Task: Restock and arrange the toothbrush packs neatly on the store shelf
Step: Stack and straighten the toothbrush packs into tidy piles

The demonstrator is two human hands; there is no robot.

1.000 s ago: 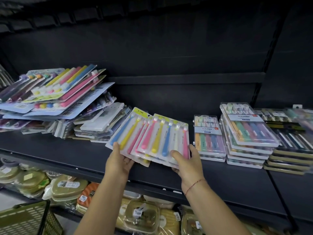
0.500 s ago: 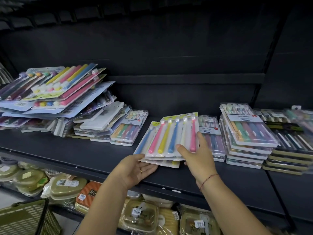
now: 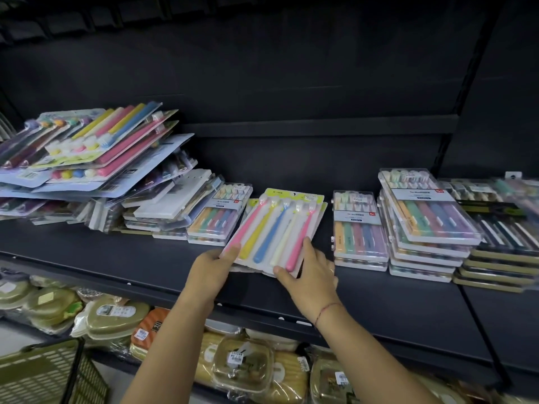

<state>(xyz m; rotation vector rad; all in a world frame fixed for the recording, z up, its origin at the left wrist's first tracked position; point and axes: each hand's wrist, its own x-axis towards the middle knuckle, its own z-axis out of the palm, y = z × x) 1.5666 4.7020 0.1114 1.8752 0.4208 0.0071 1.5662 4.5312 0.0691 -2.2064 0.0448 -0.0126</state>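
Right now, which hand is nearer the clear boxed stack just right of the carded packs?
Right. The right hand touches the carded packs at their lower right corner, just left of the boxed stack; the left hand grips the lower left corner, farther away.

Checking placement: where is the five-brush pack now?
Head view, centre: the pack lies on the shelf between the left box stack and right box stack, left hand and right hand at its near corners.
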